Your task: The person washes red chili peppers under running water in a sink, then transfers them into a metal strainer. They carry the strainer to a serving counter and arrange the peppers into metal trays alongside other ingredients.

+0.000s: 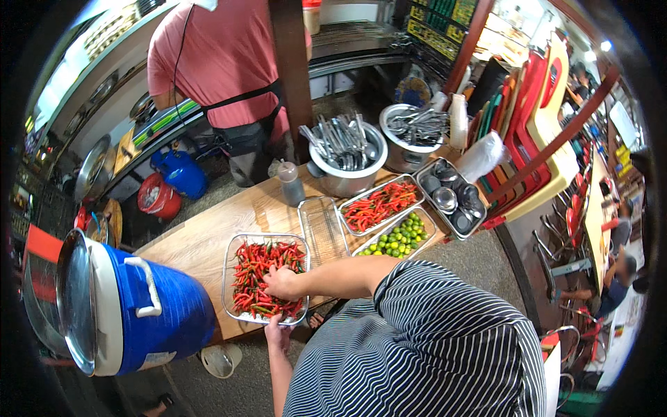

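Observation:
A rectangular metal tray (227, 281) heaped with red chilies (249, 260) lies at the wooden counter's near edge. My right hand (283, 282) reaches across it, fingers down among the chilies; whether they grip any is hidden. At the tray's lower rim, my left hand (277, 332) grasps the edge from the near side. Beside the tray stands a wire rack or basket (324, 229). Farther right are a second tray of red chilies (379, 204) and a tray of small green citrus fruits (400, 237).
A blue drink cooler (156, 313) with a metal lid stands left. Behind the trays are a squeeze bottle (291, 183) and two pots of cutlery (348, 177) (411, 130). A tray of dark cups (453, 193) and stacked plastic chairs (542, 135) stand right. A person (229, 62) stands beyond the counter.

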Motion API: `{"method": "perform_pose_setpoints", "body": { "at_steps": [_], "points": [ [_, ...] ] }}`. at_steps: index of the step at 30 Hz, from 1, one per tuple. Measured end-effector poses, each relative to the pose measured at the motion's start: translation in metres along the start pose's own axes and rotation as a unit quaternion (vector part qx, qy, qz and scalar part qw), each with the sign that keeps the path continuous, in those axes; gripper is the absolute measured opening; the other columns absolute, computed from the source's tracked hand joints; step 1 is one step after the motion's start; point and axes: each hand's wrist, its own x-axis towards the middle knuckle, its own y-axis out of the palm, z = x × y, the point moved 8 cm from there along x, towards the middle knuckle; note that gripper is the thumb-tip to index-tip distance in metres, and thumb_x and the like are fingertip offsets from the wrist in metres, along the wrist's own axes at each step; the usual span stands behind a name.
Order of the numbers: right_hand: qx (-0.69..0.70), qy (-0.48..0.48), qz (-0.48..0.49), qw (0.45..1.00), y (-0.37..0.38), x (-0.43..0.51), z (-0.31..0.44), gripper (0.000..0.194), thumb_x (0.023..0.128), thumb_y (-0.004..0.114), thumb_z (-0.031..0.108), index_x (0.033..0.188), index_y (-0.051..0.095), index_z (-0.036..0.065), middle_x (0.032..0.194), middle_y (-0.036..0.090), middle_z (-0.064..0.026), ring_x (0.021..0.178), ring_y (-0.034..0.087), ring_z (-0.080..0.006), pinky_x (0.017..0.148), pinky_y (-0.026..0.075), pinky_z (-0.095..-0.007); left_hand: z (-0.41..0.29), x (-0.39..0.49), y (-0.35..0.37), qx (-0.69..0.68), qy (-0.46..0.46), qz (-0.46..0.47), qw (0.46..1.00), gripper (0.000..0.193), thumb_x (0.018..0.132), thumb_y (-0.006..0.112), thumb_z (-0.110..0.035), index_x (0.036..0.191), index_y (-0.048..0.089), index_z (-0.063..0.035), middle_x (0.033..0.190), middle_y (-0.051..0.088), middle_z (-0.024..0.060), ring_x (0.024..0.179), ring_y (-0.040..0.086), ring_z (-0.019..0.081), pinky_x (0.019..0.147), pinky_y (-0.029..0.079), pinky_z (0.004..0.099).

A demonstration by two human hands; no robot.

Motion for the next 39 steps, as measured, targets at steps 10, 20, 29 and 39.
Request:
{"method": "perform_pose_setpoints", "body": {
  "at_steps": [10, 20, 29, 39],
  "points": [
    [0.049, -0.043, -0.082, 0.994, -0.008, -0.007, -0.012, 0.038, 0.075, 0.069, 0.02, 0.112, 0.065, 0.015, 0.115, 0.053, -0.0174, 0.103, 0.058, -0.0368, 0.08, 0.055, -0.0454, -0.003, -0.002, 0.003, 0.005, -0.008, 0.022, 1.0, 0.02, 0.091, 0.059, -0.021, 0.101, 0.062, -0.0037, 0.09, 0.067, 0.0097, 0.078, 0.067, 0.0236, 0.066, 0.056, 0.0413],
    [0.305, 0.012, -0.25, 0.919, -0.079, -0.029, -0.051, 0.047, 0.062, 0.077, 0.019, 0.106, 0.065, 0.009, 0.1, 0.061, -0.0219, 0.094, 0.063, -0.0387, 0.084, 0.052, -0.0452, -0.003, -0.003, 0.005, -0.014, -0.009, 0.019, 1.0, 0.022, 0.09, 0.062, -0.022, 0.102, 0.06, -0.0034, 0.093, 0.066, 0.0112, 0.083, 0.068, 0.0277, 0.069, 0.058, 0.0446],
    [0.632, 0.109, -0.257, 0.722, -0.079, -0.06, -0.104, 0.047, 0.068, 0.077, 0.016, 0.111, 0.063, 0.003, 0.095, 0.069, -0.0108, 0.085, 0.064, -0.0191, 0.08, 0.051, -0.032, 0.003, 0.015, -0.014, 0.003, -0.022, 0.026, 0.999, 0.033, 0.089, 0.063, -0.022, 0.115, 0.055, -0.0028, 0.101, 0.066, 0.0113, 0.088, 0.068, 0.0282, 0.068, 0.058, 0.0444],
    [0.647, 0.29, -0.202, 0.676, -0.025, -0.155, -0.19, 0.039, 0.073, 0.076, 0.014, 0.108, 0.061, 0.007, 0.077, 0.065, -0.0064, 0.06, 0.058, -0.0124, 0.049, 0.046, -0.0285, -0.005, 0.002, -0.005, 0.019, -0.012, 0.008, 1.0, 0.031, 0.088, 0.063, -0.022, 0.112, 0.056, -0.0032, 0.098, 0.065, 0.0093, 0.086, 0.067, 0.0254, 0.068, 0.057, 0.0427]
  ]
}}
